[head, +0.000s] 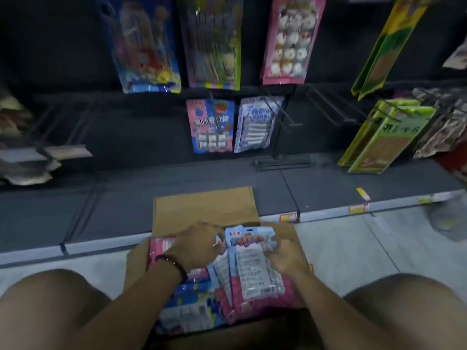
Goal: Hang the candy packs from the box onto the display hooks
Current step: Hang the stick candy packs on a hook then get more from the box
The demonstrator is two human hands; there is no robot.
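Note:
An open cardboard box (204,210) sits on the floor between my knees, filled with pink and blue candy packs (192,311). My left hand (199,245) and my right hand (286,256) both hold a light-blue candy pack (255,263) lying back side up on top of the pile, left fingers at its top-left corner, right fingers curled on its right edge. On the dark display wall, a pink-blue pack (211,126) and a white-blue pack (256,123) hang on hooks. Bare hooks (283,109) stick out to their right.
Larger packs hang in the upper row: blue (149,46), purple-green (212,44), pink (290,39). Green packs (379,137) hang at the right. A dark base shelf (177,183) with price tags on its front edge runs across. Blurred packs (25,157) hang on the left.

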